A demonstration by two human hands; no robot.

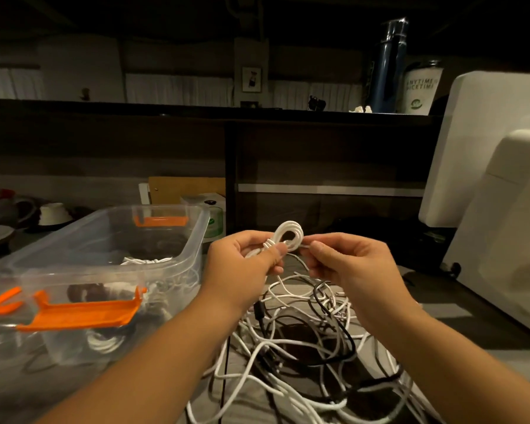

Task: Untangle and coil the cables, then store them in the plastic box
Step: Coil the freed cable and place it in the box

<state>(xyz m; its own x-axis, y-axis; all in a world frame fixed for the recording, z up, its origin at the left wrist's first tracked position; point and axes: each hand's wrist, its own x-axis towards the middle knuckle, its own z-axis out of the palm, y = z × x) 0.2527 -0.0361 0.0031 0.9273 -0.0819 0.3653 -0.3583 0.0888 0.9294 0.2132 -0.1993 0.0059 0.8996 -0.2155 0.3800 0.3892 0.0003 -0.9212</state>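
Two hands are raised together, and one white coil (289, 234) is held between them. The coil's wrapped neck is gripped by the left hand (246, 264), with the thumb pressed over the turns and the fingers curled behind. Its loops stand just above that grip. One thin loose end is pinched between the thumb and forefinger of the right hand (348, 262), just right of the loops.

Directly below the grip, and towards the person from it, one pile (303, 335) of white and black cables is spread on the table (438, 313). The strands are too tangled to be counted. One white strand is seen running down from the left hand into the pile.

One clear box (196, 237) stands to the left of the grip, its near corner just beside the left wrist. Three orange latches (80, 313) are seen there: one on the far wall, one on the near wall, and one further left at the frame's edge. Inside the box at least two white coils and some dark ones are made out. An exact count cannot be given through the plastic.

Well beyond the grip and to its right, one blue bottle (390, 65) and one printed cup (420, 87) stand side by side on a shelf.
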